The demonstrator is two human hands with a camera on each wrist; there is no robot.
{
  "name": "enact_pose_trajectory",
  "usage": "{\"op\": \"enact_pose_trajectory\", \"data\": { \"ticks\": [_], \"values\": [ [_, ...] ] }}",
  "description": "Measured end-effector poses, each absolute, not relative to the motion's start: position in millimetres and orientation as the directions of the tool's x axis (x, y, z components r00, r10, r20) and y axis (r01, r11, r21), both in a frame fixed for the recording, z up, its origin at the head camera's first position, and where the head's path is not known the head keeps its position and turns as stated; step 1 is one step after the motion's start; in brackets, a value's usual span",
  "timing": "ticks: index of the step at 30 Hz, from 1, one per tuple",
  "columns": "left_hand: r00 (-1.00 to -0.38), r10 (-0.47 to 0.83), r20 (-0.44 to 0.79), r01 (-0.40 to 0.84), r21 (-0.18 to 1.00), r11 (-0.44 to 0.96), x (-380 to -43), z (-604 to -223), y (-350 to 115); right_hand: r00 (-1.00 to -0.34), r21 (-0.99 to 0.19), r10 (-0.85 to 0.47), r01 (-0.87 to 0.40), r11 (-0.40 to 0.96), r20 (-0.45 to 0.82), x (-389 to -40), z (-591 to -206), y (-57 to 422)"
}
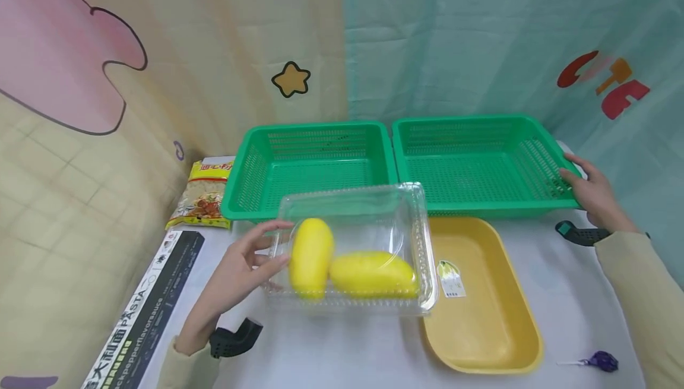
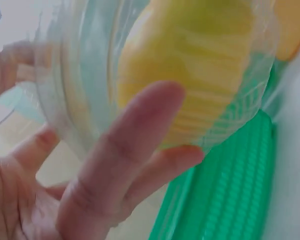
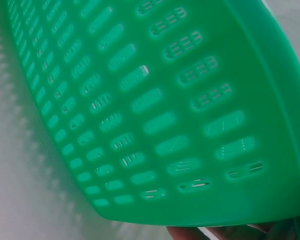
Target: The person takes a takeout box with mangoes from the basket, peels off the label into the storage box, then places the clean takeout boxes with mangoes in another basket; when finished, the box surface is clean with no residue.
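My left hand point(image 1: 240, 270) grips the left end of a clear plastic clamshell box point(image 1: 369, 211), thumb on the near side and fingers behind. Inside the box lie two yellow mangoes point(image 1: 312, 258), one upright and one on its side; in the left wrist view a mango point(image 2: 190, 65) shows blurred through the plastic. My right hand point(image 1: 595, 193) holds the right end of a green basket point(image 1: 459, 181) by its rim. In the right wrist view only a few fingertips point(image 3: 187, 233) show under the perforated basket wall point(image 3: 155, 120).
A second green basket point(image 1: 320, 169) stands at the left, behind the box. A yellow tray point(image 1: 481, 318) with a sticker point(image 1: 451, 279) lies in front. A noodle bag point(image 1: 205, 196), a black-and-white pasta box point(image 1: 146, 312) and a purple lollipop point(image 1: 604, 361) flank them. Curtains hang behind.
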State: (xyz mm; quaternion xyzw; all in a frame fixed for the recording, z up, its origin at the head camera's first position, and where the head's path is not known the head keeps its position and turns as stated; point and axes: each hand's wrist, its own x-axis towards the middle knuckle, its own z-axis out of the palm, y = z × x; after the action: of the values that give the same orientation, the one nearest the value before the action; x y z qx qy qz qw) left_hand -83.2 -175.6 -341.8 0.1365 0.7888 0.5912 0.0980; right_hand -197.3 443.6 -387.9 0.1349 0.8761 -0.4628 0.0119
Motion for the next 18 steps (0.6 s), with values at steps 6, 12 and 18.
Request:
{"op": "enact_pose_trajectory", "data": {
  "ticks": [6,12,18],
  "values": [
    [-0.945,0.327,0.028,0.102,0.972,0.212,-122.6,-324.4,-140.6,-0.965,-0.812,0.213,0.244,0.53,-0.151,-200.4,-387.5,440.1],
    [-0.933,0.347,0.098,0.13,0.989,0.069,-163.5,-318.4,-99.9,-0.968,-0.81,0.211,0.232,0.539,-0.137,-203.5,-389.1,437.4],
    [-0.931,0.337,0.141,0.14,0.99,-0.03,-196.1,-319.8,-55.2,-0.966,-0.815,0.22,0.233,0.531,-0.133,-202.9,-390.8,436.9]
  ]
}}
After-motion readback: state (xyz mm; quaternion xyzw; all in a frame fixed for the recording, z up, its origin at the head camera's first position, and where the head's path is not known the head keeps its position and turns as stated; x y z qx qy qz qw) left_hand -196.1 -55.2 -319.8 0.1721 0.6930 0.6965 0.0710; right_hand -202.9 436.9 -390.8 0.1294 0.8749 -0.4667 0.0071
